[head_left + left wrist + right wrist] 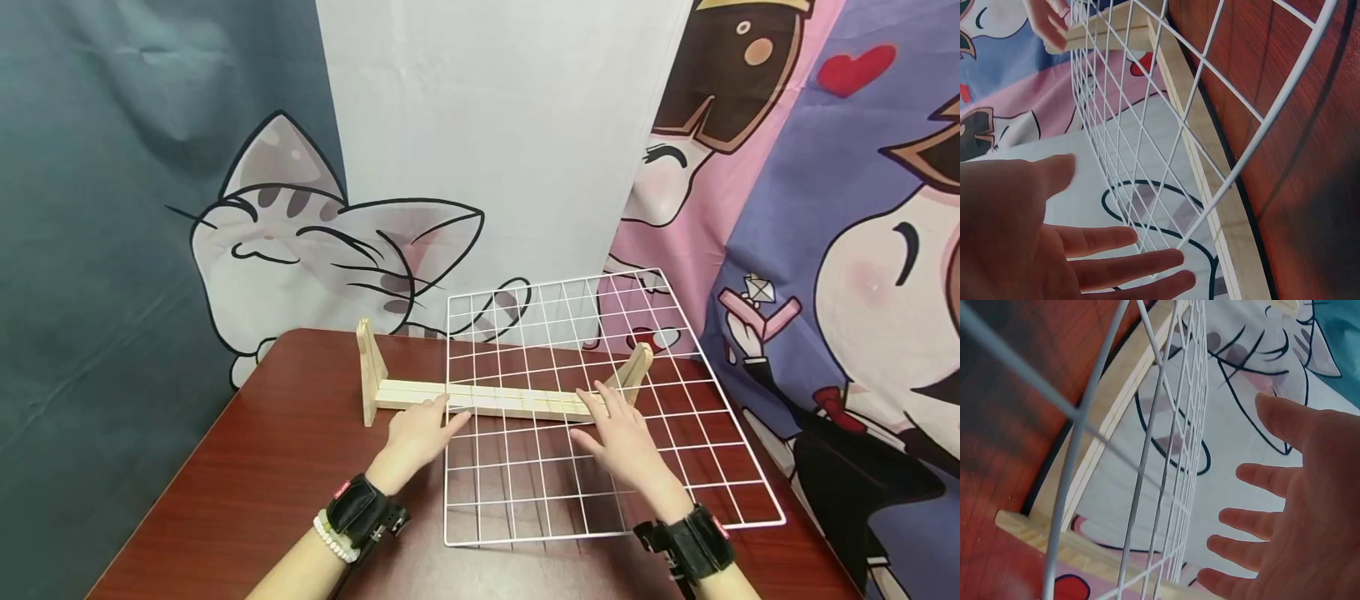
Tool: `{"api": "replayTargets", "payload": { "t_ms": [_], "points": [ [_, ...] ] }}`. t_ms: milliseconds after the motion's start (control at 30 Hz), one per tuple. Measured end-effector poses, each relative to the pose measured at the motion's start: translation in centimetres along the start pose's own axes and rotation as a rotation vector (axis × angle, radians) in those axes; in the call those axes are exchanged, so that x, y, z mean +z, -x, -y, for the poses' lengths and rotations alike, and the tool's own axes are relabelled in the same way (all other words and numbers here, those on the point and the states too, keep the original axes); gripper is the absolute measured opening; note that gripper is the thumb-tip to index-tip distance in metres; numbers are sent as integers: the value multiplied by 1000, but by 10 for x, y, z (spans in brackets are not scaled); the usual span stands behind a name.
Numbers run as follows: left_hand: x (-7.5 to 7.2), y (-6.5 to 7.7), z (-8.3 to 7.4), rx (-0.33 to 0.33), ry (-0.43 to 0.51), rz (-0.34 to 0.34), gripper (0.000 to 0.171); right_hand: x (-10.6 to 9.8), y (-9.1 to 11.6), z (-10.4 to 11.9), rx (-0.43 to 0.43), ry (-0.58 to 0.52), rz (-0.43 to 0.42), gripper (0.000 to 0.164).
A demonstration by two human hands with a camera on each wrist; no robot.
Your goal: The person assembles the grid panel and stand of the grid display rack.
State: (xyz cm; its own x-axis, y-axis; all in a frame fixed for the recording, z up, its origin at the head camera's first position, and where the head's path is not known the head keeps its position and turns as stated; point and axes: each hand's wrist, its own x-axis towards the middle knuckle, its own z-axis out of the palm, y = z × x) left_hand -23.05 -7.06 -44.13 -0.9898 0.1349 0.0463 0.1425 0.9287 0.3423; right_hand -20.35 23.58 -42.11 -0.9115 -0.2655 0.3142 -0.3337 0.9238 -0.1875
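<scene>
White wire makes up the grid (536, 428), which lies across the pale wooden stand (420, 394), covering the crossbar's right part in the head view. The person's left hand (416, 433) is at the grid's left edge, fingers extended and thumb apart; whether the fingertips touch the wire cannot be told. Over the grid's right half, the right hand (622, 442) spreads its straight fingers, gripping nothing. Red-brown table (262, 467) lies below; on the far side hangs a cartoon-printed cloth (480, 125).
</scene>
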Motion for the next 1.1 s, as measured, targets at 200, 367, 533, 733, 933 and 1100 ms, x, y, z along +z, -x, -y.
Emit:
{"api": "replayTargets", "payload": {
  "t_ms": [200,367,533,733,933,1100],
  "points": [
    [-2,-3,14,-53,89,43,57,-17,7,-17,49,-64,-41,56],
    [-6,-5,32,-98,236,79,52,-41,12,-42,140,-158,-97,56],
    [3,-6,42,-108,359,111,48,-61,27,-72,245,-219,-178,56],
    [34,-10,45,-143,600,190,44,-70,55,-110,425,-256,-153,61],
    [56,-15,45,-122,844,241,47,-72,69,-138,533,-367,61,71],
    [63,-18,44,-78,928,299,39,-65,74,-150,590,-411,169,70]
  ]
}}
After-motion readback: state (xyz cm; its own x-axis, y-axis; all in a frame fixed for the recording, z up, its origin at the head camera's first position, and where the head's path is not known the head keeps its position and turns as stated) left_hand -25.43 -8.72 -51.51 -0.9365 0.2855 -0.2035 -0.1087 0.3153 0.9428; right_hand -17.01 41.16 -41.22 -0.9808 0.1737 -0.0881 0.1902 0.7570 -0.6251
